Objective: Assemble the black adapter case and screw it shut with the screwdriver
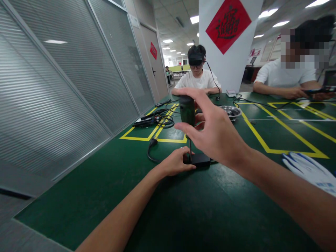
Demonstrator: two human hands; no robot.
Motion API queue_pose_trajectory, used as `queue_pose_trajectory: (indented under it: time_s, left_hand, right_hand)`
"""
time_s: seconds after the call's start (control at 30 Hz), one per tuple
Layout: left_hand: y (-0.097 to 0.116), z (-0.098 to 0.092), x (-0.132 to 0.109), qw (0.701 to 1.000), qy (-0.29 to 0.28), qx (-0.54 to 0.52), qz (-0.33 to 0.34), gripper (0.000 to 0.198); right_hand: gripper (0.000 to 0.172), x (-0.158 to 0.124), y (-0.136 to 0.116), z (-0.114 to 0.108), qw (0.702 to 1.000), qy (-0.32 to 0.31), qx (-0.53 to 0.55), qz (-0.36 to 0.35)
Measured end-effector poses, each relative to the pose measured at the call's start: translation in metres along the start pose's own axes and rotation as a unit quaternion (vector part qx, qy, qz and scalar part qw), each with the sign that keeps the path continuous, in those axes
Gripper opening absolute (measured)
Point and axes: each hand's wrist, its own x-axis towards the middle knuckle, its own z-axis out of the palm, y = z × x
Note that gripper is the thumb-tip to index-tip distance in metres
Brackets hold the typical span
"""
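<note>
Our right hand [214, 131] grips an upright dark-green, black-topped screwdriver [187, 112], its slim shaft [190, 148] running down to the black rectangular box [201, 160] on the green table [210, 210]; our left hand [175, 162] clasps the box's end. Screw work seems under way; what remains, we cannot tell.

Head-worn cam, close abv green table [210, 210], faces fwd & dn across it
</note>
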Motion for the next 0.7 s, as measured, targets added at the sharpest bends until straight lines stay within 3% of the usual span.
queue_pose_trajectory:
  time_s: [0.23,0.43,0.53,0.6,0.67,0.7]
  left_hand:
    - [-0.004,0.0,0.001,0.999,0.002,0.031,0.036,0.04]
    - [0.0,-0.003,0.0,0.997,0.012,0.054,0.048,0.042]
    - [0.001,-0.004,0.0,0.997,0.012,0.062,0.052,0.042]
    - [0.002,-0.005,-0.001,0.996,0.01,0.066,0.055,0.042]
    - [0.003,-0.005,-0.002,0.996,0.008,0.071,0.058,0.042]
    - [0.003,-0.005,-0.002,0.996,0.007,0.074,0.058,0.042]
  right_hand:
    - [0.071,0.004,0.011,-0.007,0.991,-0.025,0.082,0.099]
    - [0.058,0.005,-0.004,-0.035,0.976,0.107,0.123,0.143]
    - [0.052,0.001,-0.01,-0.062,0.964,0.181,0.057,0.185]
    - [0.055,-0.009,-0.004,-0.081,0.957,0.197,-0.032,0.211]
    - [0.062,-0.029,0.012,-0.098,0.942,0.169,-0.138,0.253]
    - [0.065,-0.043,0.024,-0.104,0.931,0.118,-0.183,0.293]
